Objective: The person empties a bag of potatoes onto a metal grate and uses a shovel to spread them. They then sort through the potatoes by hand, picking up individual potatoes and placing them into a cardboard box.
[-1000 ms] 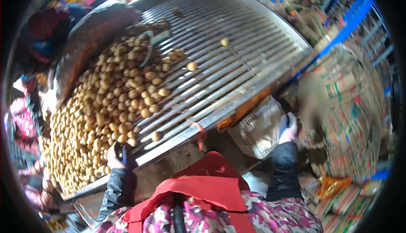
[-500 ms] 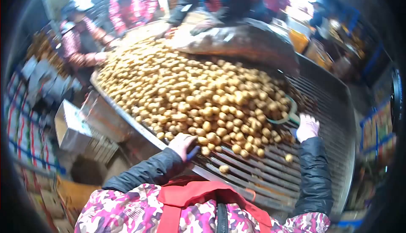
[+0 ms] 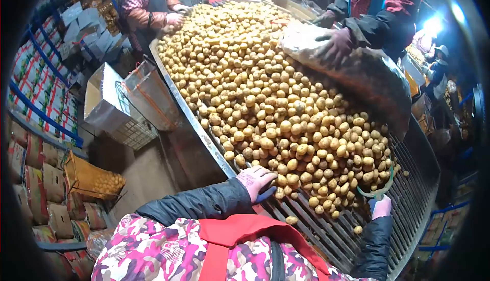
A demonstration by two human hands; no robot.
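Many small yellow-brown potatoes lie heaped on a metal slatted sorting table. My left hand, in a pink glove with a dark blue palm, rests at the near edge of the heap. Its fingers and thumb are apart, touching or almost touching the nearest potatoes. At the right, my right hand, gloved alike, is closed on the handle of a green-rimmed scoop. The scoop's rim lies against the right end of the heap, and potatoes hide its inside. A loose potato sits on the slats.
Across the table, a co-worker's gloved hand rests on a large sack lying on the heap. Another worker's hands are at the far left edge. A white box and a yellow mesh bag stand left.
The view has shifted, so the table and heap sit lower and further right. The co-worker's hand now shows clearly on the sack. My right hand keeps hold of the scoop.
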